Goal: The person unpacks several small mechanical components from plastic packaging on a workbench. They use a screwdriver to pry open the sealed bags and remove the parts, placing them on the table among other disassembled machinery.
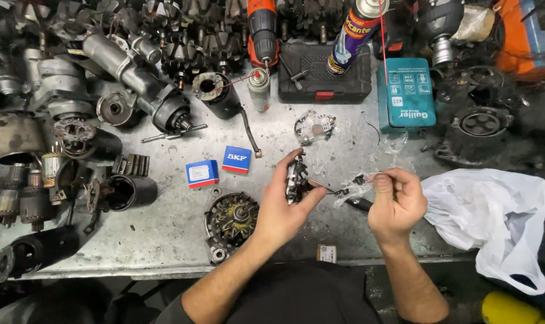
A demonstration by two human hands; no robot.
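Gripping a dark metal part (296,177) upright, the left hand (281,210) is closed around it while the right hand (395,201) pinches a clear wrapper (356,186) just beside it. Unwrapping looks half done; the round housing (230,219) below the left hand lies open on the bench (164,234).

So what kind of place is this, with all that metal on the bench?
Most likely an auto-electric repair workshop. The metal workbench is crowded with dismantled starter motors and an alternator housing, and the left hand holds a small metal part.
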